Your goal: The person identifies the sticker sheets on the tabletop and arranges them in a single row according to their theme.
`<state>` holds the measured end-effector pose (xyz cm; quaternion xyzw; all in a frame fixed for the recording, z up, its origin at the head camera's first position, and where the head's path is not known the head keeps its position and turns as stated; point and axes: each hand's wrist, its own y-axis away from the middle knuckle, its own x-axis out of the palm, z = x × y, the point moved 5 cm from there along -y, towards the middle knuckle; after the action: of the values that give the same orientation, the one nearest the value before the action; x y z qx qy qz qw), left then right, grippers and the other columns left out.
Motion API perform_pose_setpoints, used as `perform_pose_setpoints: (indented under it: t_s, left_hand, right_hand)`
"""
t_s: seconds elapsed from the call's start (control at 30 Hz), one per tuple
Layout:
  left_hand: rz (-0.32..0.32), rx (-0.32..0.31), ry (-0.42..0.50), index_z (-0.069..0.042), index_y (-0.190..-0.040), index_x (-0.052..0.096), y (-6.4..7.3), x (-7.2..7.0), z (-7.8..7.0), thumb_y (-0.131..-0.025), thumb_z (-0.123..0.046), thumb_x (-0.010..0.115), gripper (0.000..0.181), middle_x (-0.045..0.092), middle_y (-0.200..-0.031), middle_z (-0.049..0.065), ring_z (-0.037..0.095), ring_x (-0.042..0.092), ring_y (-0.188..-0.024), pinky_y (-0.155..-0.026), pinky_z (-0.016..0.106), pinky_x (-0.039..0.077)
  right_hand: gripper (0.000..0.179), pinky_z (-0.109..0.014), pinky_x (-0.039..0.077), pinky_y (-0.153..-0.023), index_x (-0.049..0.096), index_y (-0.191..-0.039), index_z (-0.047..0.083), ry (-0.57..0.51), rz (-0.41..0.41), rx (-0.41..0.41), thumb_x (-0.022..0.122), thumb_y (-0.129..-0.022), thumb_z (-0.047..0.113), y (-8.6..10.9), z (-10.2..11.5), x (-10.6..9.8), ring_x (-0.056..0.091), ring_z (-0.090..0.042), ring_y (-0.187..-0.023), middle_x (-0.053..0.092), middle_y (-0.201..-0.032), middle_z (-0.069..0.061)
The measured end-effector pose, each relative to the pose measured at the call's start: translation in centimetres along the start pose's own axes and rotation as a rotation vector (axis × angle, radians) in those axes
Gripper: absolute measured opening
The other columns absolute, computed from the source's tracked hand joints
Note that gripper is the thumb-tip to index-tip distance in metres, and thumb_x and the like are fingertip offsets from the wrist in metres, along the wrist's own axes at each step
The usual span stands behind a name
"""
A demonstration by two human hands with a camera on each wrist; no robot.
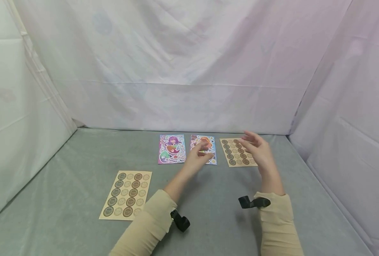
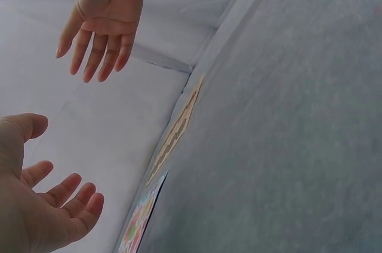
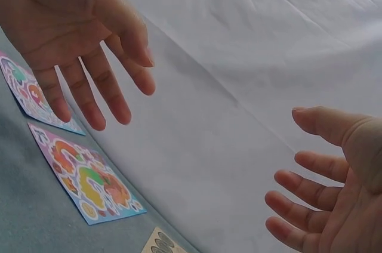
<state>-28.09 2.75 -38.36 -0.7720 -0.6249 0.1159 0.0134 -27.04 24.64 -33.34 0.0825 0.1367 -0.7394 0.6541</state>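
Observation:
Both hands are raised over the table, palms turned toward each other, with nothing held. My left hand [image 1: 197, 159] overlaps a pink-and-blue sticker sheet [image 1: 210, 140] in the head view, its fingers relaxed and slightly bent. Over the right edge of a tan sheet of round stickers [image 1: 234, 153] hovers my right hand [image 1: 259, 151], fingers loosely extended. To the left of these lies a purple-edged sticker sheet with a mermaid figure [image 1: 172, 149]. The right wrist view shows the left hand [image 3: 77, 38] above the colorful sheets and the right hand [image 3: 334, 187] facing it.
Nearer the front left, a second tan sheet of round stickers [image 1: 125, 195] lies flat, one corner overlapped by the left sleeve [image 1: 147, 224]. Grey cloth [image 1: 215, 209] covers the table. White fabric walls [image 1: 189, 64] enclose the back and sides. Black straps circle both wrists.

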Motion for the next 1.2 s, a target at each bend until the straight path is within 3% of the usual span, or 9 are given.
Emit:
perform_pose_setpoints:
  t_s: [0.3, 0.5, 0.77, 1.2]
  left_hand:
    - [0.011, -0.006, 0.013, -0.003, -0.134, 0.051, 0.0, 1.6, 0.6, -0.089, -0.017, 0.066, 0.050, 0.058, -0.123, 0.021, 0.032, 0.058, -0.107, -0.083, 0.039, 0.053]
    - [0.003, -0.060, 0.037, -0.005, -0.134, 0.052, -0.1, 2.6, 0.9, -0.089, -0.017, 0.068, 0.050, 0.058, -0.124, 0.019, 0.030, 0.057, -0.109, -0.085, 0.037, 0.052]
    - [-0.012, -0.060, 0.056, -0.003, -0.133, 0.053, -0.5, 3.9, 1.4, -0.087, -0.014, 0.069, 0.050, 0.057, -0.125, 0.021, 0.031, 0.057, -0.110, -0.087, 0.036, 0.051]
    - [-0.022, -0.121, 0.086, -0.002, -0.137, 0.049, -0.8, 5.8, 2.3, -0.086, -0.014, 0.069, 0.056, 0.055, -0.128, 0.019, 0.034, 0.054, -0.115, -0.093, 0.040, 0.048]
  right_hand:
    - [0.063, -0.038, 0.042, -0.098, 0.037, -0.146, 0.007, 0.012, -0.031, 0.037, 0.063, -0.094, 0.031, -0.3, -1.5, -1.2, 0.045, -0.029, -0.124, 0.048, -0.138, -0.018]
    - [0.065, -0.034, 0.043, -0.096, 0.037, -0.146, 0.005, 0.030, -0.051, 0.053, 0.063, -0.093, 0.033, -0.5, -2.5, -1.6, 0.045, -0.030, -0.124, 0.048, -0.137, -0.019]
    - [0.068, -0.042, 0.039, -0.101, 0.037, -0.147, 0.006, 0.023, -0.071, 0.079, 0.064, -0.092, 0.036, -0.9, -4.0, -2.1, 0.044, -0.031, -0.126, 0.046, -0.140, -0.019]
    - [0.061, -0.044, 0.039, -0.103, 0.036, -0.146, 0.002, -0.008, -0.085, 0.104, 0.062, -0.094, 0.022, -1.2, -6.4, -2.6, 0.043, -0.034, -0.126, 0.044, -0.140, -0.023]
